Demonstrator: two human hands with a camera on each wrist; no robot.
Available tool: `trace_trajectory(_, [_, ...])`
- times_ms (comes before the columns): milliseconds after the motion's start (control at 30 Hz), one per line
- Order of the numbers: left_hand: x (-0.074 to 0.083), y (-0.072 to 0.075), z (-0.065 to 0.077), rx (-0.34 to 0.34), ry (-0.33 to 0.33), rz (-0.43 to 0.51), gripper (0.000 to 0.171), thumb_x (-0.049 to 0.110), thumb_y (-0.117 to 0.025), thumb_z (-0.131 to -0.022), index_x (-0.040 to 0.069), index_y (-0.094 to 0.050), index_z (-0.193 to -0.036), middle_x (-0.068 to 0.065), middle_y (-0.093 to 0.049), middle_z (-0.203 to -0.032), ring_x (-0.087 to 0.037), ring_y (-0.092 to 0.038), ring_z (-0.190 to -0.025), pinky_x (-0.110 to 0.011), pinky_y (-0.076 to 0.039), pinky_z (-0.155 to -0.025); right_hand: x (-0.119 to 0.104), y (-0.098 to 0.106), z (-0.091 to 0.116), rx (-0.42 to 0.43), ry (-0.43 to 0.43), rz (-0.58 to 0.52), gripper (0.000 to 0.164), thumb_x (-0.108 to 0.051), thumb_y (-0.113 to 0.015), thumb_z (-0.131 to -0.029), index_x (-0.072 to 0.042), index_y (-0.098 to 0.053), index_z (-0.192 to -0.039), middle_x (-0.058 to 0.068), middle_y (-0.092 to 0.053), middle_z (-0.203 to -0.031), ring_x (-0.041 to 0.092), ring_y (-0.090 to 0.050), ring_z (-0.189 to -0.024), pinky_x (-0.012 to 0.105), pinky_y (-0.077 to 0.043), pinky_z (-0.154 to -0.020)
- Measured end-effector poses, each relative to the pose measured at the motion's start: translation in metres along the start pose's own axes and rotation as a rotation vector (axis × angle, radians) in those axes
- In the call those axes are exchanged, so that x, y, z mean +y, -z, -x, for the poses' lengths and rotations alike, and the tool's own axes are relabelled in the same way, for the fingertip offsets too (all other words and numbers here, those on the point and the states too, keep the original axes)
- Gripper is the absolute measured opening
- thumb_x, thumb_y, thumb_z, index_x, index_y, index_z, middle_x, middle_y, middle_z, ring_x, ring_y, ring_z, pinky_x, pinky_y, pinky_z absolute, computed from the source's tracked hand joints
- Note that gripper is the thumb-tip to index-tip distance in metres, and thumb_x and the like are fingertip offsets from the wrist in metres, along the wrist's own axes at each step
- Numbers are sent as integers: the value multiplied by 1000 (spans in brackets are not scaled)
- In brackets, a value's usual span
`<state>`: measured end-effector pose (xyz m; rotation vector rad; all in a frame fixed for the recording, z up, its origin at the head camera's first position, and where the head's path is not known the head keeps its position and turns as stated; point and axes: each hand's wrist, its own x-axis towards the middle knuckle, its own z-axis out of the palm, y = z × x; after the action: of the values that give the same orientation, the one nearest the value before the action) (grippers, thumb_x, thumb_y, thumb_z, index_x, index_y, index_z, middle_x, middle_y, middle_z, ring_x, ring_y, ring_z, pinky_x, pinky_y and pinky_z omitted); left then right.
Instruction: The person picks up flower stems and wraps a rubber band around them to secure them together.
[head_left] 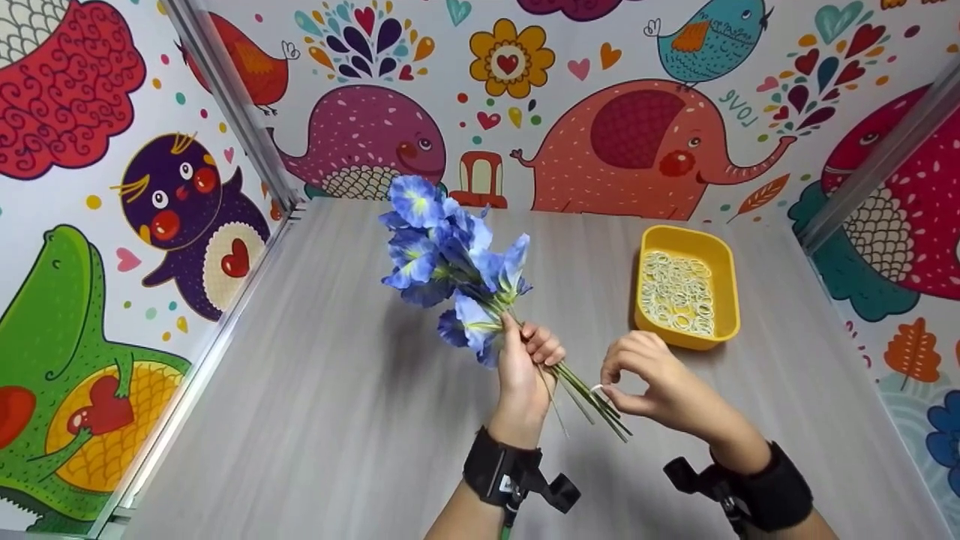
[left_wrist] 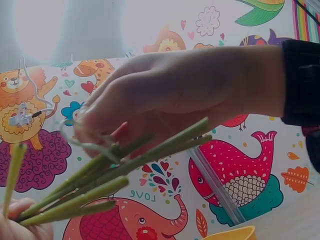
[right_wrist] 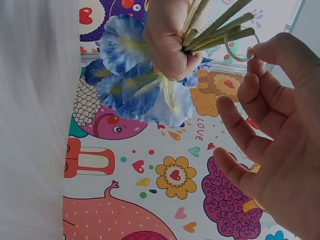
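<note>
My left hand [head_left: 529,367] grips a bunch of blue artificial irises [head_left: 450,255] by the stems, the blooms pointing up and left. Below the fist the green stems [head_left: 596,401] fan out toward the lower right. Thumb and forefinger of my right hand [head_left: 660,382] pinch a thin white rubber band [right_wrist: 235,50] beside the stem ends. In the right wrist view the band forms a loop around at least one stem tip, while the other fingers are spread. The left wrist view shows the band [left_wrist: 90,142] crossing near several stem ends [left_wrist: 120,167].
A yellow tray [head_left: 688,341] holding many pale rubber bands [head_left: 675,289] stands right of the flowers on the grey wood-grain table [head_left: 315,390]. Walls printed with cartoon animals [head_left: 615,150] enclose the table at the back and both sides. Black straps [head_left: 772,487] sit on both wrists.
</note>
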<state>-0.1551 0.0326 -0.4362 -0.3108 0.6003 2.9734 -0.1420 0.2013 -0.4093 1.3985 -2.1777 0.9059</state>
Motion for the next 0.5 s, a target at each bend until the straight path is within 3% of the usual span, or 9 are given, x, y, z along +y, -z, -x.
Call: trace_trajectory(500, [-10,-3,3,0,18,-41,43,47,-19,-95,16,-31,-66,6,-25,-53,-4,-24,-42,-17,-23,-43,15,-15,-18,22,-21,20,9,-19,-59,-83,-14,-55,-77,-6,-50,-75,13,-46,-78,29,-28,-79])
